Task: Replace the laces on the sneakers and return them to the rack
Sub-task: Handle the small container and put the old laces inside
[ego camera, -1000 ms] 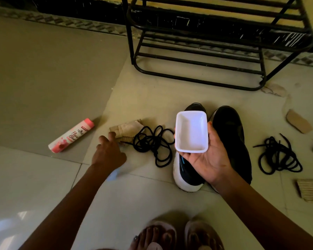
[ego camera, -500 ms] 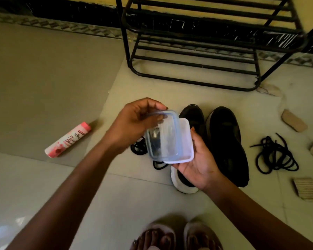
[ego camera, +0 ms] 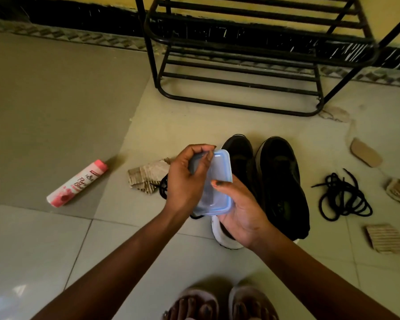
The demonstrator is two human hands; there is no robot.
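lid closes over box as sneakers wait below the rack

since a second ago the left hand [ego camera: 189,179] has come up from the floor beside the torn brown cardboard scraps [ego camera: 148,174]. the translucent blue-rimmed plastic lid [ego camera: 219,167], held askew half a second back, now lies almost square over the small white plastic box [ego camera: 211,212]. that hand's fingers are curled over the lid's left edge. the right hand [ego camera: 243,215] cups the box from beneath, its thumb [ego camera: 217,183] laid on the lid.

to finish well, the person should probably keep the box level in the palm and press round the rim corner by corner until it seats. it can then be set down clear of the shoes, freeing both hands for lacing.

the pair of black white-soled sneakers [ego camera: 282,185] stands side by side on the tiles directly under the hands, toes toward the black metal rack [ego camera: 240,105]. it is too dark to tell whether they are laced. one coiled black lace [ego camera: 342,199] lies near their right, and another black lace [ego camera: 163,189] shows partly behind the left hand.
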